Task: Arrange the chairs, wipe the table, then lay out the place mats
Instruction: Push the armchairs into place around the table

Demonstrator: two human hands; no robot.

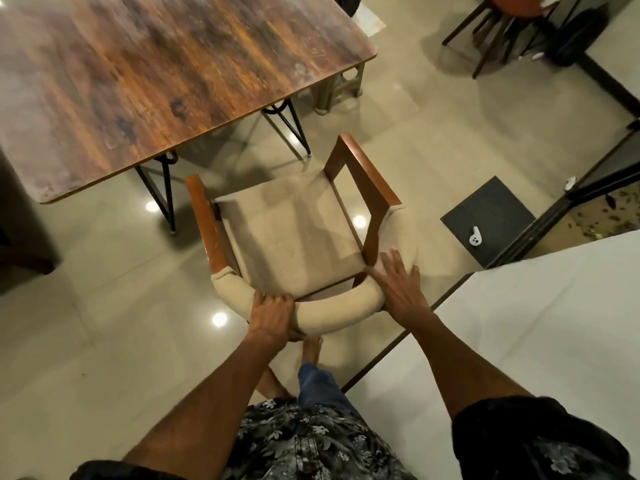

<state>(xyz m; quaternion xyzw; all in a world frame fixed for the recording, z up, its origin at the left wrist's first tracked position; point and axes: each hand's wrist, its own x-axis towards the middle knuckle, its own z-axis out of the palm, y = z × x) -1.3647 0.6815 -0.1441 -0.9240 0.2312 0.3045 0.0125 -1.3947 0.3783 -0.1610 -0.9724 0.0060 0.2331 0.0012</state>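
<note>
An armchair [294,230] with a beige cushioned seat, brown wooden arms and a padded curved backrest stands on the floor just in front of me, facing the wooden table [166,74]. My left hand [272,315] is wrapped around the left part of the backrest. At the backrest's right end, my right hand [398,282] lies flat with fingers spread. A gap of floor separates the chair's front from the table's near edge. The table top is bare, with dark stains.
Black hairpin legs [166,199] hold the table. A dark mat [488,220] with a small white object [475,237] lies on the floor to the right. A white wall corner [519,323] is close on my right. More chairs [498,26] stand at the far right.
</note>
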